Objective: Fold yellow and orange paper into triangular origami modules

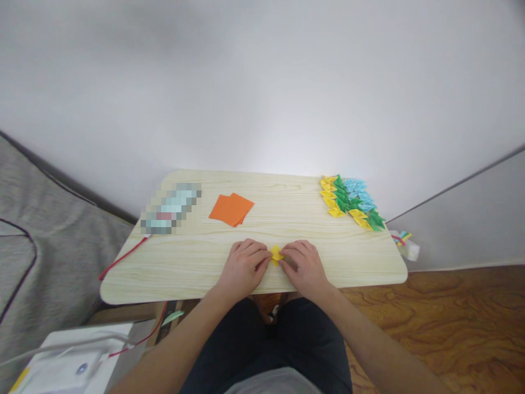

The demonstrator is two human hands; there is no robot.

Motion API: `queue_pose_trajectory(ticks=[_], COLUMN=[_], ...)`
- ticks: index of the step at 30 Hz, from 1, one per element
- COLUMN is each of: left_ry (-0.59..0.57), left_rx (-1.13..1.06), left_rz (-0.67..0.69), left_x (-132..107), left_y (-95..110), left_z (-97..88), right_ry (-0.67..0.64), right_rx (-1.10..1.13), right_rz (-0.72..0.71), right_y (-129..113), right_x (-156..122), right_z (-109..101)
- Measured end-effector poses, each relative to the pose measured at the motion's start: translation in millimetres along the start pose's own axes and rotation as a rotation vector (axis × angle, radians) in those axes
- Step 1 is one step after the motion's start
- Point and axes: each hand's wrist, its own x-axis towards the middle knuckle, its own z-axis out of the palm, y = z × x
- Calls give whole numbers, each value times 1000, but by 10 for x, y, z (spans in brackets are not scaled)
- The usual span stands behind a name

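One pale table [184, 268] bears folded pieces [340, 196] at its far right and orange sheets [230, 210] left of centre. Near its front edge, the left hand [245, 265] and right hand [305, 266] pinch opposite sides of a small yellow paper [276, 253], both grips narrow. Careful work here likely wants even pressure, points aligned, and each crease pressed flat.

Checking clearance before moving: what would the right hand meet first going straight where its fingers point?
The right hand would first meet the yellow paper it touches, then probably the left hand.
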Motion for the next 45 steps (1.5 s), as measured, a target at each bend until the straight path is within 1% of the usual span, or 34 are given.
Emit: queue_pose_trajectory(ticks=[9,16,19,25,32,37,45], left_ry=[19,18,36,42,44,59,49], left_rx=[-19,-14,-1,20,35,45,55], left_rz=[-41,-69,-107,-169,-229,-262,-321], left_x=[11,2,-2,15,44,68,89], left_y=[-40,-30,-13,-8,-6,-9,17], left_z=[13,-10,-12,-4,27,54,80], right_ry=[45,15,-1,-25,-87,-131,-206], right_rx=[4,-19,-43,-100,-198,-274,-345], right_rz=[22,9,21,92,193,239,295], right_y=[47,51,39,1,-110,-192,-289], right_x=[-2,13,32,82,208,302,351], right_z=[54,50,34,28,11,7,8])
